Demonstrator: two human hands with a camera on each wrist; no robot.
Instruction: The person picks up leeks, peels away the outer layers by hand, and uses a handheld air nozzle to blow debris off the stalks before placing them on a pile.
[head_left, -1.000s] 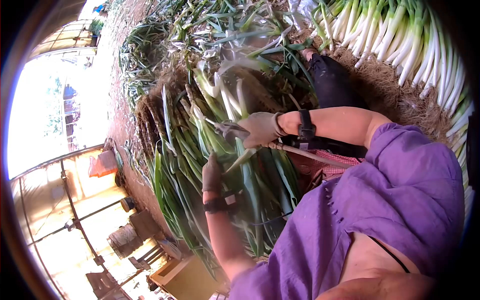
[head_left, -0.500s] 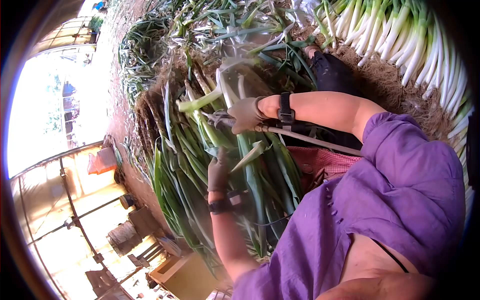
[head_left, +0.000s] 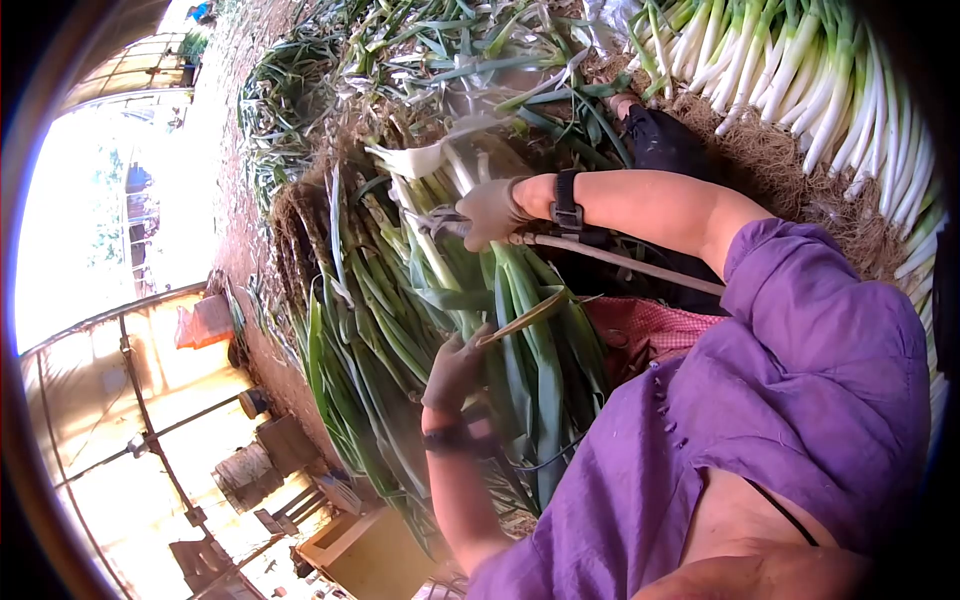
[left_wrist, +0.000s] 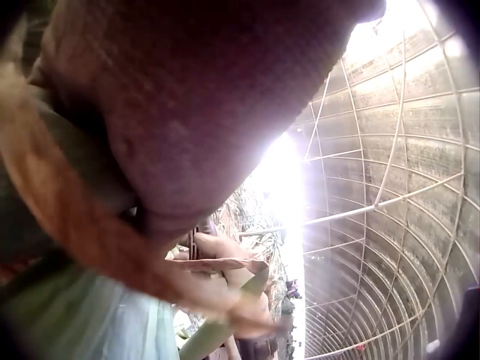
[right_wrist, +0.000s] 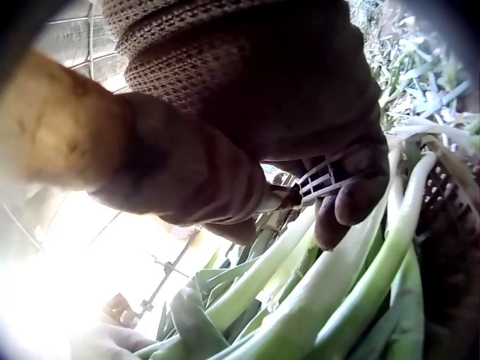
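Note:
In the head view my gloved left hand [head_left: 455, 372] grips the green leaves of a long green onion [head_left: 428, 250], whose pale stem runs up past my other hand. A brown dry leaf [left_wrist: 97, 240] crosses below the glove in the left wrist view. My gloved right hand [head_left: 492, 213] holds a grey nozzle [head_left: 440, 222] over the stem, fed by a tan hose [head_left: 620, 262]. A whitish loose sheath [head_left: 412, 160] stands out near the stem's upper end. In the right wrist view, white-green stems [right_wrist: 300, 322] lie under the curled fingers; the glove hides much of the nozzle.
Unpeeled green onions with brown roots [head_left: 295, 225] lie beside my left hand. White, cleaned green onions [head_left: 800, 90] stand in rows at upper right. Leaf scraps [head_left: 300, 90] cover the ground beyond. A brown box [head_left: 360, 560] sits at lower left.
My left hand has drawn down and slightly right with the green onion. The right hand has shifted a little left and up with the nozzle. The loose sheath has flapped upward.

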